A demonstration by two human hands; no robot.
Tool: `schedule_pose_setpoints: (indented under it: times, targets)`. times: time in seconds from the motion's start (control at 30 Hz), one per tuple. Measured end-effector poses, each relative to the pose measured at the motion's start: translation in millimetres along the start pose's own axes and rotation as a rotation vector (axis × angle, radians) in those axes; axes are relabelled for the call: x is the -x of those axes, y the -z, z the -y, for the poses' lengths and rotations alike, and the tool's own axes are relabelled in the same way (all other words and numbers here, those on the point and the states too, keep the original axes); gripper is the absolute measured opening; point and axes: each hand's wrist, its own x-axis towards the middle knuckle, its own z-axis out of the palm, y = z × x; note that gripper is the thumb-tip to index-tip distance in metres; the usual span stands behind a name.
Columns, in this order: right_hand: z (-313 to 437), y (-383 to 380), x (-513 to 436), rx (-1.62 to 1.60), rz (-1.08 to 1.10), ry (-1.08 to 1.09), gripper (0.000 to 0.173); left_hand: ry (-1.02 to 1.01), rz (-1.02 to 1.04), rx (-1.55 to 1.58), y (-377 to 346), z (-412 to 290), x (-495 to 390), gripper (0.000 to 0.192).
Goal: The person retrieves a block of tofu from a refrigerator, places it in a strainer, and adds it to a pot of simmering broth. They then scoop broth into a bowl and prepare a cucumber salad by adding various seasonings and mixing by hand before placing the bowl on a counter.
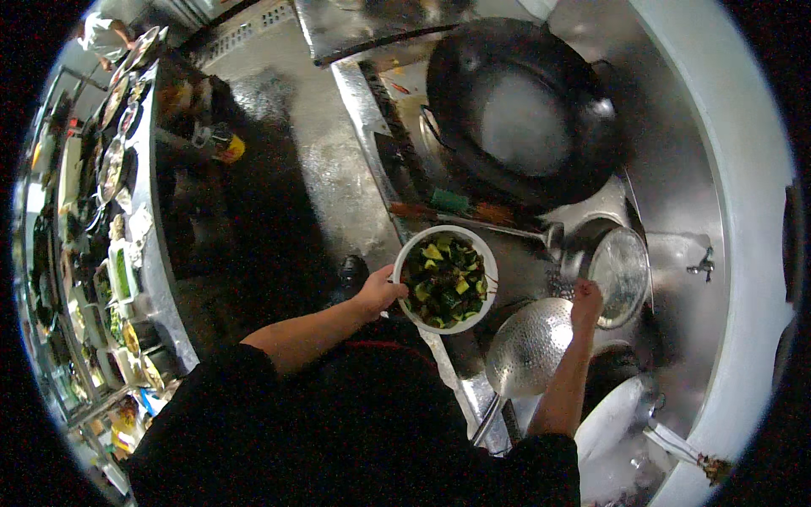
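My left hand point(382, 290) grips the rim of a white bowl point(485, 250), which holds dark greens and light green chopped vegetable pieces point(448, 282). To the right, my right hand point(587, 303) is at the near-left rim of a round metal pot point(621, 269) with clear or cloudy liquid; its fingers are curled, and whether they hold anything is not clear. A perforated metal strainer ladle point(531, 348) lies between the bowl and my right forearm, its handle towards me. Beyond the bowl stands a large dark wok point(526, 114) with a pale, hazy bottom.
A long-handled ladle point(500, 228) and a green scrubber point(450, 200) lie between wok and bowl. A faucet point(702, 265) is at the right, a white round lid or plate point(611, 415) below. At left, a counter point(161, 279) bears dishes and containers; a person point(104, 38) stands beyond.
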Motion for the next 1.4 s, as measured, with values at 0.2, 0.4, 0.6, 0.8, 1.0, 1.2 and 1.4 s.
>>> schedule_pose_setpoints:
  times: [0.2,0.4,0.6,0.8,1.0,1.2,1.4]
  targets:
    - [275,-31,57,-0.047,0.596,0.519,0.077,-0.175,-0.066,-0.035,19,3,22,0.046]
    - [431,-88,48,0.312,0.712,0.709,0.11,-0.15,-0.139,0.303,80,-29,71,0.046]
    - [584,-194,38,0.147,0.598,0.961,0.074,-0.26,-0.408,0.477,205,-46,112,0.041]
    - [773,-288,63,-0.051,0.892,1.216,0.032,-0.367,-0.634,0.657,357,-44,175,0.038]
    - [915,-321,169,0.214,0.99,1.743,0.078,-0.613,-1.028,1.075,443,-23,239,0.046]
    - [1004,-397,257,0.485,0.915,2.101,0.093,-0.621,-1.324,1.394,493,11,262,0.05]
    - [1061,-486,331,0.275,1.448,2.028,0.06,-0.672,-1.523,1.72,505,25,261,0.05]
